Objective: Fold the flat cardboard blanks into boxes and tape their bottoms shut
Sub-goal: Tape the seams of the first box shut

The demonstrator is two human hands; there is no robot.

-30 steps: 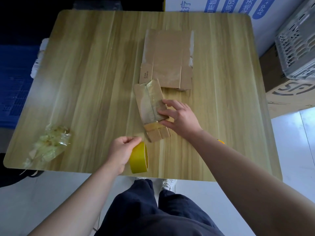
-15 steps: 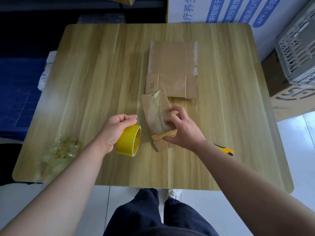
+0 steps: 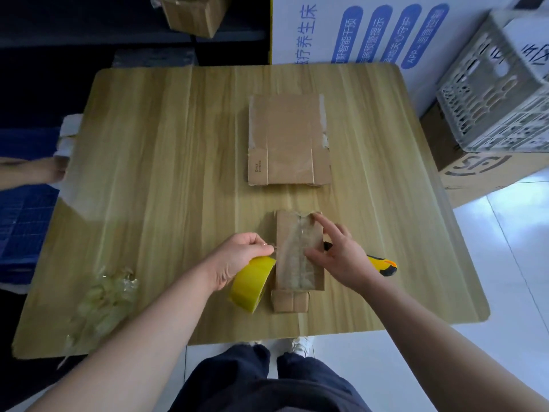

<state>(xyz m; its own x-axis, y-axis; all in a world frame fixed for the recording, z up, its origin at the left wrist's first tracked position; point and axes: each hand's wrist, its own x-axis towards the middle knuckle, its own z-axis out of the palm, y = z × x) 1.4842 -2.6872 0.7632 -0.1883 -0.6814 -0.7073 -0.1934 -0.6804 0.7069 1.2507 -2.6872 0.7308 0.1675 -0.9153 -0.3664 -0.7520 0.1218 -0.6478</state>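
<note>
The small brown box lay on its side on the wooden table, near the front edge and a bit right of the middle. It looked long and thin. A shiny strip of clear tape ran down its top from the far end to the near end. Short brown flaps stuck out at the near end. The left hand had its fingers curled round a yellow tape roll, which stood on its edge just beside the box's left side. The thumb and first finger were pinched together close to that side. The right hand was spread wide with straight fingers and held nothing. Its first finger touched the far right corner of the box, and its thumb lay on the taped top. A flat piece of cardboard lay farther back on the table, apart from the box. I could not tell if more pieces lay under it. There was one box, one flat piece, one tape roll and one yellow and black knife, partly hidden under the right hand. A heap of scrunched clear tape sat at the near left corner.
</note>
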